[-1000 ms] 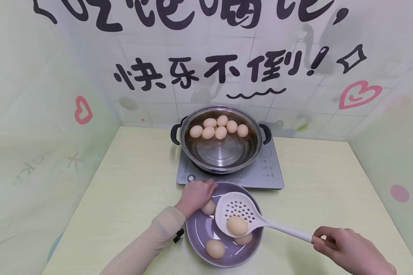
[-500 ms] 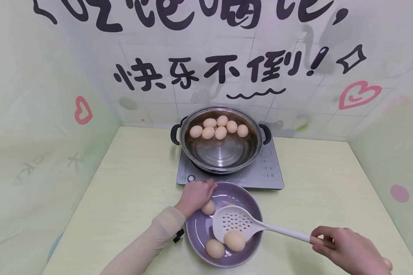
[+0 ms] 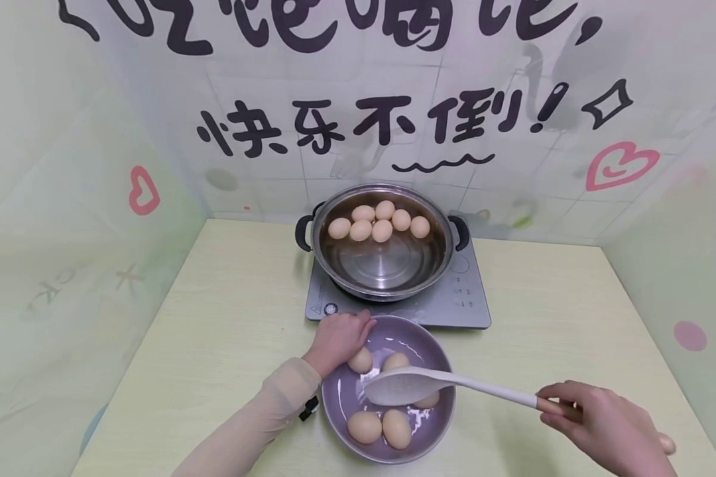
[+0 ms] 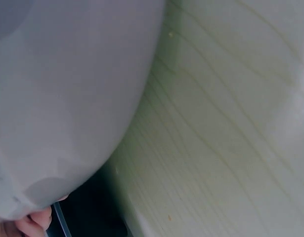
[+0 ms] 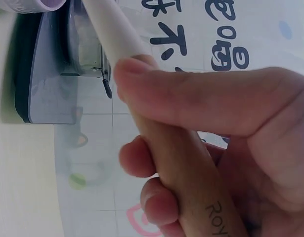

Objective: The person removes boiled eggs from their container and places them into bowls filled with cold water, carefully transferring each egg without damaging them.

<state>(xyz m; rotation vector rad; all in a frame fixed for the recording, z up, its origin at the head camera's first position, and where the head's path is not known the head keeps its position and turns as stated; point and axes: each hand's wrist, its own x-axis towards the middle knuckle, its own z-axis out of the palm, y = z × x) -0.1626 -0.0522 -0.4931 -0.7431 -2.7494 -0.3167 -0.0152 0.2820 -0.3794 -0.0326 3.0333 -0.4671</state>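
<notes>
My right hand [image 3: 608,424] grips the wooden handle [image 5: 179,168] of a white skimmer [image 3: 401,386]. The skimmer's head hangs over a purple bowl [image 3: 432,351], turned on its side so its holes are out of sight. Several brown eggs lie in the bowl, including a near-left egg [image 3: 364,427] and a near-middle egg [image 3: 396,429]. The skimmer partly covers a far egg [image 3: 396,360] and a right-hand egg [image 3: 428,400]. My left hand [image 3: 340,339] holds the bowl's far-left rim, beside another egg [image 3: 360,361]. In the left wrist view, fingertips [image 4: 37,222] show under the bowl's outer wall [image 4: 77,98].
Behind the bowl, a steel pot [image 3: 382,268] with black side handles stands on a grey induction cooker [image 3: 394,317]. Several eggs [image 3: 382,230] sit in liquid at the pot's far side. A small black object [image 3: 309,408] lies left of the bowl. Printed sheets surround the table.
The egg carried on the skimmer has rolled off into the bowl beside the near-left egg. The skimmer's head has lifted and turned onto its side. My left hand keeps its place.
</notes>
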